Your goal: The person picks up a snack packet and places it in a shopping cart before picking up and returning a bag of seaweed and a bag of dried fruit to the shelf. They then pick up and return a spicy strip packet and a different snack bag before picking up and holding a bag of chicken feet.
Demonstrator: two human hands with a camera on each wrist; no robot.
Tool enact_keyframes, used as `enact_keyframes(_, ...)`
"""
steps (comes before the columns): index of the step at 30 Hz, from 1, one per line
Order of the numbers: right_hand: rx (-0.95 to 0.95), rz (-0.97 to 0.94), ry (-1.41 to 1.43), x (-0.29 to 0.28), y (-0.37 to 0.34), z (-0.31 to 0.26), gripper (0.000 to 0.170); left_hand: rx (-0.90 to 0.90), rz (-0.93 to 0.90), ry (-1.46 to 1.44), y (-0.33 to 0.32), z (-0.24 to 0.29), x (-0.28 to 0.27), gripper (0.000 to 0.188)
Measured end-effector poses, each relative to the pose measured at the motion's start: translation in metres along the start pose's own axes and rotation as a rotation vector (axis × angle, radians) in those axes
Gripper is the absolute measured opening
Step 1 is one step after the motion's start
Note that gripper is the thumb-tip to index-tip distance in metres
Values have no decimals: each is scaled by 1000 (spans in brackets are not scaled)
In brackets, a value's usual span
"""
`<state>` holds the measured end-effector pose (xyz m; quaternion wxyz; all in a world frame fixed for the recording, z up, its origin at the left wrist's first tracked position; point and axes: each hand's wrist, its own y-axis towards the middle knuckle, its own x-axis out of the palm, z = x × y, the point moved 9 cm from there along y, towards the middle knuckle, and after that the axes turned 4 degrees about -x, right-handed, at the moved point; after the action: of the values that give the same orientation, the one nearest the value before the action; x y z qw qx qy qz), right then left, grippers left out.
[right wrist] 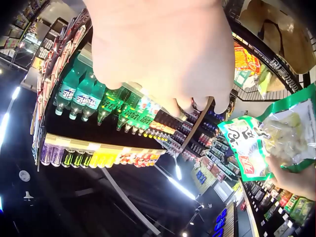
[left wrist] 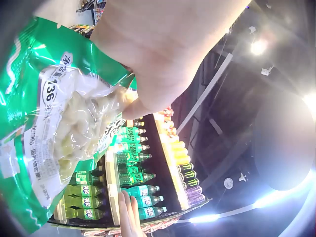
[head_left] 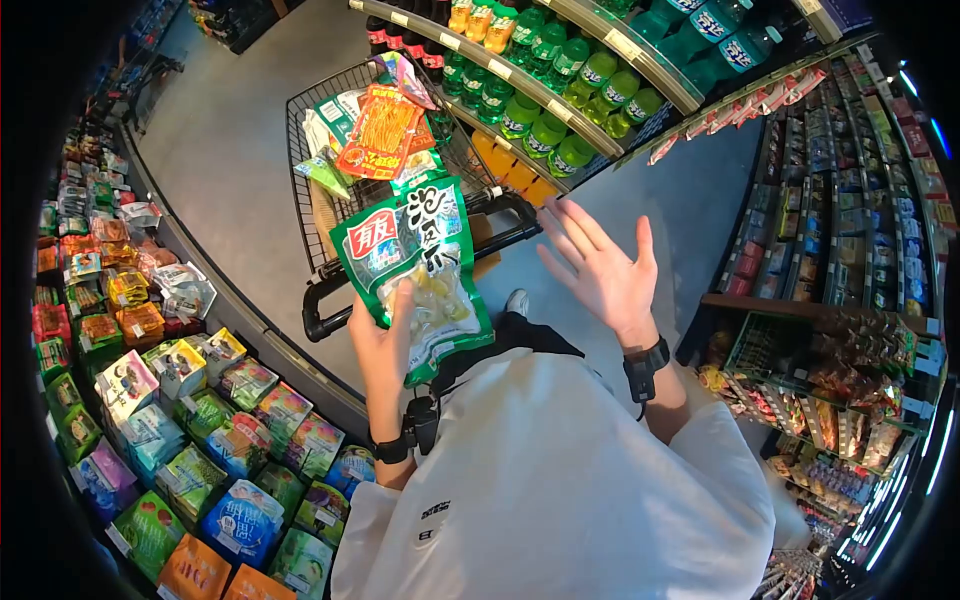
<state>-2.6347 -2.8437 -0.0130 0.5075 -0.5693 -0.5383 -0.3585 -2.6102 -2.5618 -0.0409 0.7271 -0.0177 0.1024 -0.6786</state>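
Observation:
My left hand (head_left: 380,345) grips a green snack bag (head_left: 415,270) by its lower left side, thumb across the clear window. Pale pieces show through that window, and the bag (left wrist: 59,118) fills the left of the left wrist view. To the right, my right hand (head_left: 603,268) is raised with its fingers spread and holds nothing. Beyond the bag stands a wire shopping cart (head_left: 300,200) with a black handle (head_left: 318,322). Inside the cart lie an orange-red snack packet (head_left: 382,130) and several other packets.
Shelves of green soda bottles (head_left: 545,45) stand ahead beside the cart. A low display of bagged snacks (head_left: 240,440) runs along my left. Packed shelves (head_left: 850,190) line the right side. Grey floor (head_left: 220,130) shows left of the cart.

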Motion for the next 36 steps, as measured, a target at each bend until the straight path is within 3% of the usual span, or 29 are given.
enact_keyframes(13,8,-69,28,10,-13,10,94,-28,-19,-37,0,-6,-5,29)
enact_keyframes(16,36,-46,-69,2,-16,4,80,-44,1,-58,-2,-5,-1,29)
enact_keyframes(17,45,-150,-246,-29,-15,-9,62,-37,3,-82,-3,-3,2,29)
enact_keyframes(19,9,107,-800,-59,-16,-28,20,-2,24,-101,-6,4,5,28)
enact_keyframes(23,179,203,-1370,-117,-9,-62,18,39,100,-38,-12,15,6,28)
enact_keyframes(25,250,171,-1505,-192,-7,-74,18,46,128,-29,-16,17,9,28)
enact_keyframes(28,184,191,-1358,-324,-33,-73,23,0,154,-7,-23,17,19,29)
enact_keyframes(30,135,13,-1485,-410,-62,-66,33,35,162,-14,-28,20,29,31)
enact_keyframes(32,881,261,-1562,-449,-105,-49,39,18,174,30,-34,22,38,31)
enact_keyframes(34,933,342,-1388,-478,-135,-37,45,17,175,41,-41,25,49,30)
enact_keyframes(36,1001,247,-1490,-504,-139,-38,53,-5,179,87,-46,23,58,29)
